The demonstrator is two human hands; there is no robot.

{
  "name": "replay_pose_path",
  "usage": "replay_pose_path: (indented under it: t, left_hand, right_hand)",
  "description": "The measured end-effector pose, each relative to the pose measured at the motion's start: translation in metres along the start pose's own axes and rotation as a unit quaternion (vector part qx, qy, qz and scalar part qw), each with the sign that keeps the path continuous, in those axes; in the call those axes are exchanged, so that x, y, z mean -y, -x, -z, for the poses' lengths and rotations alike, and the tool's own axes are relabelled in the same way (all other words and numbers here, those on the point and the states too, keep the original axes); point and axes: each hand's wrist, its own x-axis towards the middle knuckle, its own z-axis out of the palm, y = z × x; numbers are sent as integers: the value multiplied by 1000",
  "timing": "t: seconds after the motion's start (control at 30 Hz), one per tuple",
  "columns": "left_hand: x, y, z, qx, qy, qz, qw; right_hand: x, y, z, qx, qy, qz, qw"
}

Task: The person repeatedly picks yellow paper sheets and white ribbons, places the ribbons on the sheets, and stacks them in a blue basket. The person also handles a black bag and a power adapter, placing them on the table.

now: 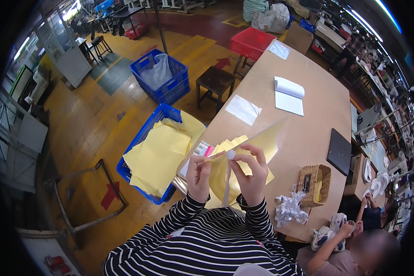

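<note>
My left hand (pixel 198 178) pinches the edge of a thin yellow sheet (pixel 262 146), shiny and partly see-through, just above the table's near edge. Close beside it, my right hand (pixel 253 172) pinches a small white piece (pixel 231 154) at the same edge. From there a narrow whitish strip (pixel 226 191) hangs toward my striped top. Whether the strip is part of the sheet I cannot tell. Several small yellow pieces (pixel 230 143) lie fanned out on the table behind my hands. To the left, large yellow sheets (pixel 158 156) are heaped in a blue crate (pixel 123 169).
The tan table (pixel 303 138) carries an open notebook (pixel 289 96), a black flat case (pixel 339 151), a wicker basket (pixel 325 189) and a bundle of white strips (pixel 290 209). Another blue crate (pixel 175 92) and a stool (pixel 216 82) stand beyond. A person (pixel 328 255) sits close at right, handling white cloth.
</note>
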Motion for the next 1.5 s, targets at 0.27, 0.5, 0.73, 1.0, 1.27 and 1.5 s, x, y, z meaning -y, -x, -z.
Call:
replay_pose_path:
  t: [0.27, 0.5, 0.73, 1.0, 1.27, 1.5]
  left_hand:
    - [-2, 2, -5, 68, 137, 61, 986]
    - [1, -1, -10, 83, 24, 59, 995]
    - [0, -12, 1, 121, -119, 99, 980]
    - [3, -22, 11, 55, -123, 84, 987]
    - [1, -45, 32, -94, 63, 137, 984]
    - [2, -59, 56, -162, 76, 111, 978]
  right_hand:
    - [5, 9, 0, -27, -9, 9, 1000]
    - [-1, 21, -3, -39, -82, -60, 994]
    - [-13, 27, -8, -56, -110, -146, 981]
    - [-12, 28, 0, -5, -2, -94, 996]
    - [-15, 35, 2, 23, 64, -43, 997]
    - [-23, 48, 13, 214, 155, -33, 964]
